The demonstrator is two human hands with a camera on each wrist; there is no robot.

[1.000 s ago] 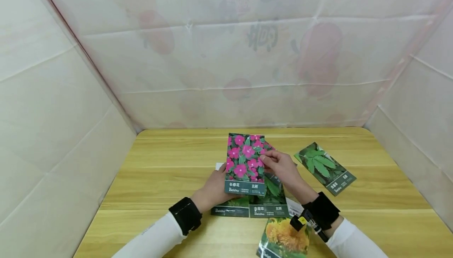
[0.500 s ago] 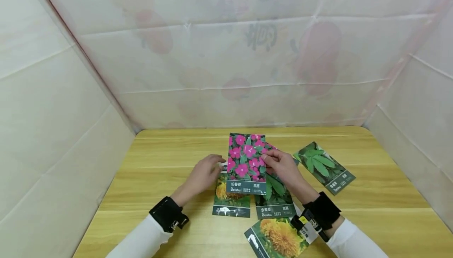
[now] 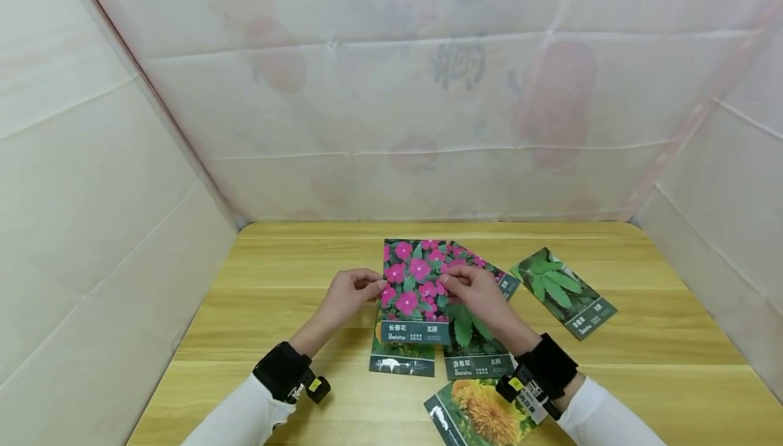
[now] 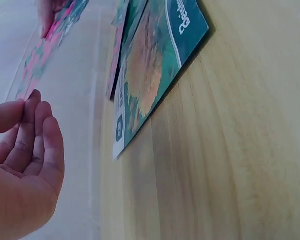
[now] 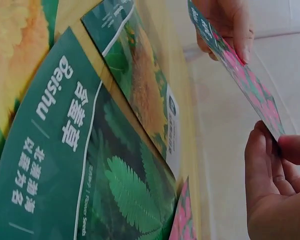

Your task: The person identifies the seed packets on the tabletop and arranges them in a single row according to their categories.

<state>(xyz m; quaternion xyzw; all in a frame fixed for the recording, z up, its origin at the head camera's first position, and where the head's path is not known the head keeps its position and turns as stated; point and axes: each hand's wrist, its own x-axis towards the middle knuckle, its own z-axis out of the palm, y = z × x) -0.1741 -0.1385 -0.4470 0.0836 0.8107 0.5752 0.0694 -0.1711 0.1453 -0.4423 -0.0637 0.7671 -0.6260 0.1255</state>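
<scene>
Both hands hold a pink-flower seed packet [image 3: 416,289] above the table, pinching it by its two side edges. My left hand [image 3: 345,300] has thumb and forefinger on its left edge; my right hand [image 3: 480,296] pinches the right edge. In the left wrist view the packet [image 4: 45,52] is seen nearly edge-on, off the table. Beneath it lies a yellow-flower packet [image 3: 400,363], partly hidden. Beside that, below my right hand, are a green-leaf packet [image 3: 477,357] and a second pink-flower packet [image 3: 474,255], partly covered.
Another green-leaf packet [image 3: 563,293] lies slanted at the right on the wooden table [image 3: 275,255]. Nearer the front is a yellow-orange flower packet [image 3: 486,412], partly behind the right wrist camera. Pale fabric walls [image 3: 391,113] surround the table at the back and sides.
The left hand has left the packets below, swung out left and now pinches the pink-flower packet's left edge. That packet has shifted slightly left and down. The front yellow-orange packet has turned.
</scene>
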